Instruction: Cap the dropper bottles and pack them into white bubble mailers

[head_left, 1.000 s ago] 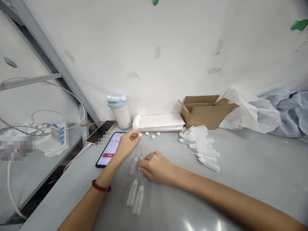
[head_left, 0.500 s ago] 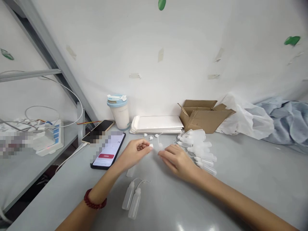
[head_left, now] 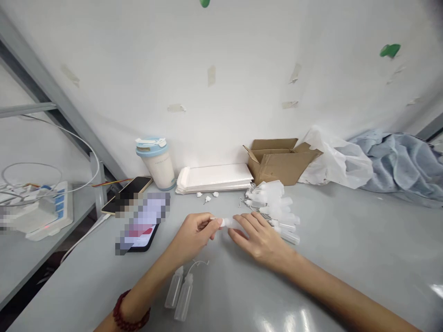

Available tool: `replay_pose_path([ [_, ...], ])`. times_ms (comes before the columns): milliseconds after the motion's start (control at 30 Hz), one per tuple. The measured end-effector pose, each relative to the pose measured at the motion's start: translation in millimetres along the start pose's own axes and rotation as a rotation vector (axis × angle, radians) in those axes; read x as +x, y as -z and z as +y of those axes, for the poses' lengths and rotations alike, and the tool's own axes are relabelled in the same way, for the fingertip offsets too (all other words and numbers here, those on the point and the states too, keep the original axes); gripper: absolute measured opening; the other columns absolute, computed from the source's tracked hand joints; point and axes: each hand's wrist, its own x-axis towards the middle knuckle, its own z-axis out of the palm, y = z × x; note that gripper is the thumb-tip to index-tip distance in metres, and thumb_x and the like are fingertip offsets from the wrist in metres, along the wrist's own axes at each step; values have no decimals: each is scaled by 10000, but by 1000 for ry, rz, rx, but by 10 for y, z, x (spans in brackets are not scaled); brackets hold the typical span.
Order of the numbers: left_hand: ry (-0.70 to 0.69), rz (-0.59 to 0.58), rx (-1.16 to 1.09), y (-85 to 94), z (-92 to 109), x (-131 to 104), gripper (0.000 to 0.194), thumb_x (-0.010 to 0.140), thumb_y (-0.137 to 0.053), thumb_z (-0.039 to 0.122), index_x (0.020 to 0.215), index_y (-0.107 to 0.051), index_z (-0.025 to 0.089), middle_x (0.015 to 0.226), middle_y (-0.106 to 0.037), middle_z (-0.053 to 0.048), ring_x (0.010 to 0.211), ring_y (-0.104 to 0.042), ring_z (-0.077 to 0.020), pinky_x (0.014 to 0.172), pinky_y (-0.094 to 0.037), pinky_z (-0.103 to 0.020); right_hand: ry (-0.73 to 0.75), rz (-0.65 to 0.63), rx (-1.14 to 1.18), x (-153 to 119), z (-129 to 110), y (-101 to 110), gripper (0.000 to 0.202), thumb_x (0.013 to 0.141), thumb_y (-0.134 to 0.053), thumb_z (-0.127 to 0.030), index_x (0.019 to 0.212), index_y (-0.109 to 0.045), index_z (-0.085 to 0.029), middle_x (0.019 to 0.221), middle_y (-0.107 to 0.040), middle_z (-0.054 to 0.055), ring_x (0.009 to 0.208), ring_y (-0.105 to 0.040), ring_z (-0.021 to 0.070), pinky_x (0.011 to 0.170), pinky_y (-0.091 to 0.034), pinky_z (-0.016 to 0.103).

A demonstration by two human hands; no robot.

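One bottle [head_left: 229,222] lies between left hand [head_left: 194,234] and right hand [head_left: 259,236].

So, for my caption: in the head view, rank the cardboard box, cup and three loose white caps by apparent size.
1. Cardboard box
2. Cup
3. White caps: too alike to rank individually

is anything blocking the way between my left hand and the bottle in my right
Nothing visible blocks it. Only the white cap, pinched in your left hand, lies between, at the near end of the bottle in your right hand.
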Motion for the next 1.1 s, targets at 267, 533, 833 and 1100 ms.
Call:
replay_pose_path([
  [267, 118, -114, -113, 1, 14, 10, 397, 802, -508, 442, 507, -477, 178, 526, -468, 31, 456, -434, -99, 453, -396, -217, 27, 72, -50, -15, -35, 39, 184, 852, -496, -14, 859, -613, -155, 932, -666, 146, 839, -608, 223, 672, -482, 361],
  [533, 18, -103, -205, -22, -27, 2, 165, 727, -638, 295, 838, -638, 173, 694, -578, 6, 606, -533, -128, 531, -475, -232, -108, 55, 145, -46, -29, 43, 213, 869, -457, -21, 829, -603, -172, 927, -645, 115, 825, -575, 189, 653, -467, 296],
  [833, 166, -185, -270, -49, -17, -24, 385, 818, -525, 472, 639, -606, 141, 560, -541, 13, 466, -521, -107, 460, -455, -232, -142, 91, 172, -40, -81, 67, 215, 866, -452, -21, 818, -619, -147, 946, -643, 138, 801, -552, 196, 664, -455, 310],
  [1100, 242, -55, -380, -99, -90, 32, 359, 833, -527, 452, 831, -637, 110, 753, -629, -47, 670, -607, -141, 640, -506, -263, -232, 117, 187, -106, -53, -79, 336, 796, -375, 42, 819, -639, -164, 926, -650, 111, 753, -541, 180, 638, -467, 293],
])
